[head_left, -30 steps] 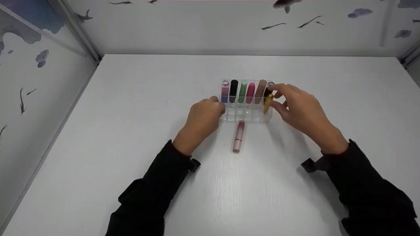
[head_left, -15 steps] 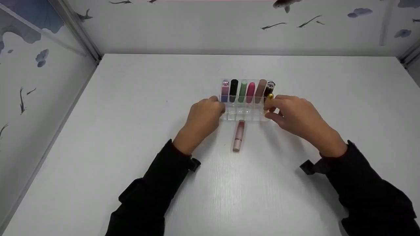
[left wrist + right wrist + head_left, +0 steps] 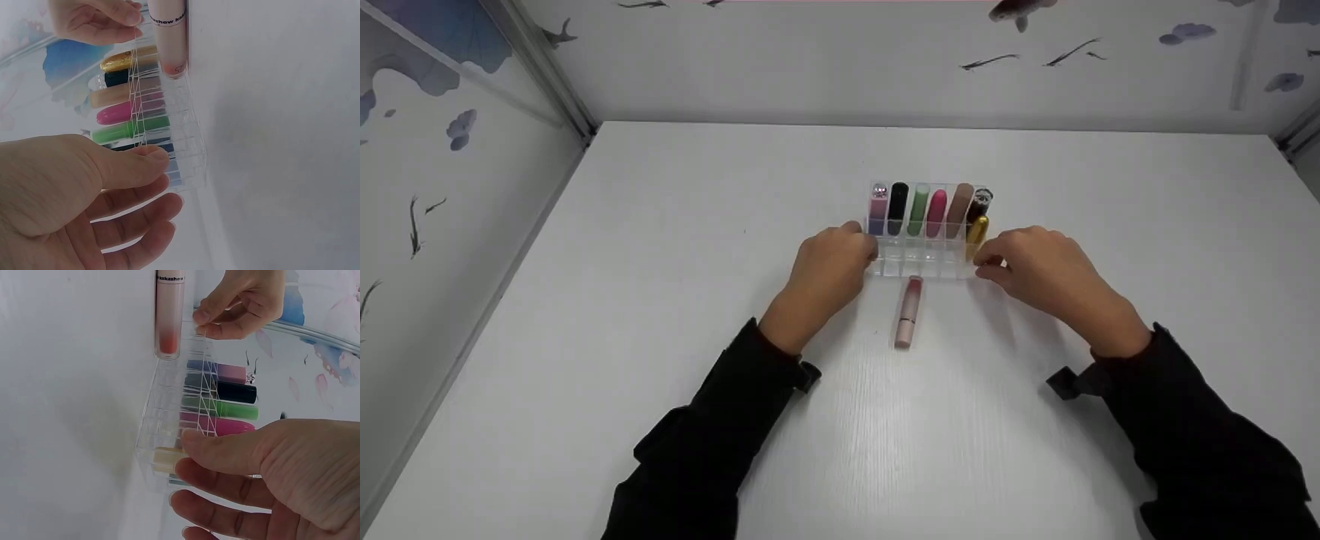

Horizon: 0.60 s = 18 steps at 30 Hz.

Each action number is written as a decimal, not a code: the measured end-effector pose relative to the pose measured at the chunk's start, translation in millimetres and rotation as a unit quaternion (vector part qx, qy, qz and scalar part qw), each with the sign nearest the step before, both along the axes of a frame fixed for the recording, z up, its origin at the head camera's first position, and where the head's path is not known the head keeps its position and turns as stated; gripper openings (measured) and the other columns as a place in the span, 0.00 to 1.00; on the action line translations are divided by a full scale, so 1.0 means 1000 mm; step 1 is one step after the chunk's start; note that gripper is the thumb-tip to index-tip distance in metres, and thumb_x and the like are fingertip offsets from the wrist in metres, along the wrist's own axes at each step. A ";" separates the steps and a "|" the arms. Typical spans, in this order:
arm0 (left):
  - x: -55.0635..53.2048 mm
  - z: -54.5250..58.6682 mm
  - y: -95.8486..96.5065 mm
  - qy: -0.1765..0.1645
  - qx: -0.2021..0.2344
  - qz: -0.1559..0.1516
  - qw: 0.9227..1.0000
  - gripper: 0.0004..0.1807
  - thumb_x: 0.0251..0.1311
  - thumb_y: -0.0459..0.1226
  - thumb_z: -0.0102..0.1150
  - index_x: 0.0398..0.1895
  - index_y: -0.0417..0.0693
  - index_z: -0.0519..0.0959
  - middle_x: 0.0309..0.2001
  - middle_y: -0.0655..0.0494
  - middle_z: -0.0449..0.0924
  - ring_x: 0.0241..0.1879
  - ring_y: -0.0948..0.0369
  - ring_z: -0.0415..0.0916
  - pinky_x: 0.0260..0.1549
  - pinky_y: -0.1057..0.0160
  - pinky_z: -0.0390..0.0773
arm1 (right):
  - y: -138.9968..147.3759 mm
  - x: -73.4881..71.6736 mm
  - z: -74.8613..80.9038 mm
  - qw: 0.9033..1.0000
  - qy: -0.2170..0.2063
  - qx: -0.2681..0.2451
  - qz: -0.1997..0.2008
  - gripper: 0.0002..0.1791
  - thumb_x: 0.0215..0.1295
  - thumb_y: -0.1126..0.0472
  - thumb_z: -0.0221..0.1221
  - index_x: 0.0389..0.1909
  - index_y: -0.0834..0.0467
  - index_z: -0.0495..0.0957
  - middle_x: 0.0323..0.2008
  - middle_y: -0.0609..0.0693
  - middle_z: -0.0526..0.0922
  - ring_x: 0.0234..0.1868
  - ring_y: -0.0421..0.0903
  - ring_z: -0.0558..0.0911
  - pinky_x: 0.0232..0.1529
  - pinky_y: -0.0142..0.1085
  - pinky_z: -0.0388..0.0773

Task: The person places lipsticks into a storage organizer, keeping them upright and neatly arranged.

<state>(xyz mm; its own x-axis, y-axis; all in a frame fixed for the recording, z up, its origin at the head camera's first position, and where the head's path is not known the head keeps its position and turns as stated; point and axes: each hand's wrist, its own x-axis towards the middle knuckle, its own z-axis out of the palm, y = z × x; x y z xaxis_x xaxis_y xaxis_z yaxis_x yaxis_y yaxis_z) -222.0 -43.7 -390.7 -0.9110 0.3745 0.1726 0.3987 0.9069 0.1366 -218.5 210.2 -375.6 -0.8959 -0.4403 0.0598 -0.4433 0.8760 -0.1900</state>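
Observation:
A clear plastic lipstick organizer (image 3: 916, 259) stands on the table in front of me. Its back row holds several lipstick tubes, among them a black tube (image 3: 898, 206), a green tube (image 3: 919, 208) and a pink tube (image 3: 936, 212). A gold lipstick (image 3: 977, 234) stands in the front row's rightmost slot. My left hand (image 3: 831, 259) grips the organizer's left end between thumb and index finger. At the right end, my right hand (image 3: 1035, 261) pinches the organizer's edge beside the gold lipstick. A pink lip gloss tube (image 3: 908, 313) lies just in front of the organizer.
The white table (image 3: 660, 225) stretches around the organizer on every side. Behind it rises a white wall panel (image 3: 825, 67) with painted fish and plants, and another panel (image 3: 457, 225) stands along the left.
My right hand has lowered the gold lipstick into the front right slot, let it go, and shifted to the organizer's right edge. The left hand has stayed at the left end.

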 end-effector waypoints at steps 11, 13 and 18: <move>0.001 0.000 0.001 0.003 0.005 -0.002 1.000 0.09 0.61 0.33 0.57 0.38 0.50 0.85 0.34 0.53 0.81 0.31 0.57 0.78 0.28 0.60 0.79 | -0.001 0.000 -0.005 0.999 0.032 -0.018 0.007 0.07 0.57 0.67 0.64 0.36 0.58 0.86 0.33 0.53 0.86 0.31 0.48 0.82 0.30 0.42 0.77; 0.001 0.000 0.001 0.006 0.006 -0.002 1.000 0.09 0.60 0.32 0.57 0.38 0.50 0.85 0.34 0.53 0.81 0.30 0.57 0.78 0.28 0.60 0.79 | -0.002 0.000 -0.005 0.999 0.034 -0.017 0.007 0.07 0.57 0.67 0.64 0.36 0.58 0.86 0.33 0.53 0.87 0.31 0.48 0.82 0.30 0.42 0.78; 0.001 0.000 0.000 0.011 0.008 -0.004 1.000 0.09 0.60 0.31 0.56 0.37 0.49 0.85 0.33 0.52 0.81 0.30 0.57 0.78 0.27 0.59 0.78 | -0.003 -0.001 -0.005 0.999 0.031 -0.017 0.006 0.07 0.57 0.67 0.64 0.36 0.58 0.86 0.33 0.54 0.87 0.31 0.49 0.82 0.31 0.43 0.78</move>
<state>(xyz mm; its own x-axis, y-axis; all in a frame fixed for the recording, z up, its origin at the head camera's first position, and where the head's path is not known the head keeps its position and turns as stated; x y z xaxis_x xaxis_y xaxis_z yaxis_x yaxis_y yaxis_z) -220.9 -44.1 -390.8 -0.9036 0.3796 0.1985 0.4098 0.9009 0.1428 -219.2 207.4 -380.2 -0.8847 -0.4473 0.1310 -0.4653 0.8643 -0.1913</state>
